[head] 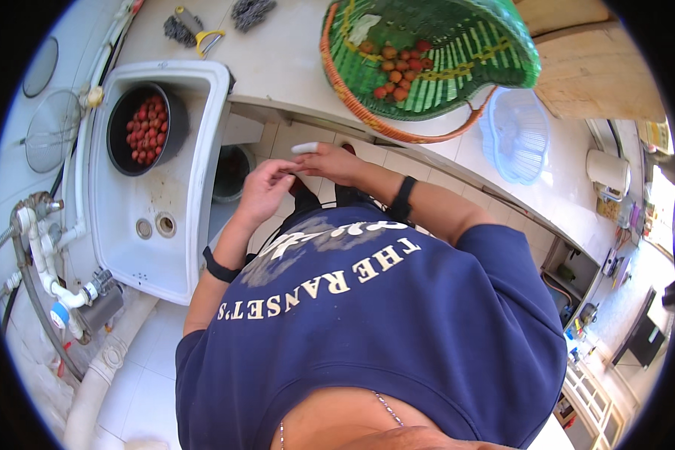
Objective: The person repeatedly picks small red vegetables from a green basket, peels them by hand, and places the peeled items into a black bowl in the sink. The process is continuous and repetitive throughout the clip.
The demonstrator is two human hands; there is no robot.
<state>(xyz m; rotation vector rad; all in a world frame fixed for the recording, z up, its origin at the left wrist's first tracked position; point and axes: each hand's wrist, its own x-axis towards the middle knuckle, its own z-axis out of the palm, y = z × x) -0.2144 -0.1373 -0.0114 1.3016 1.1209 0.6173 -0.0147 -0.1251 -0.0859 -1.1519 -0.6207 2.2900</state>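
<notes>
My left hand (265, 190), its fingers bent, meets the fingertips of my right hand (337, 163) in front of my waist. Neither hand visibly holds an object. A white covering (305, 147) wraps one finger of my right hand. To the left, a dark round pot (175, 135) of small red fruits (147, 129) stands in a white sink (194, 225). Beyond my hands, on the counter, a green woven basket (478, 34) with an orange handle rim holds more red and orange fruits (400, 70) and a crumpled white scrap (364, 29).
A yellow-and-grey peeler (207, 40) and dark steel-wool pads (252, 12) lie on the counter (281, 62). A translucent blue plastic basket (516, 138) is at the right, near wooden boards (602, 73). Faucet pipes (48, 264) and wire strainers (53, 132) are at the left; a bucket (233, 171) is below.
</notes>
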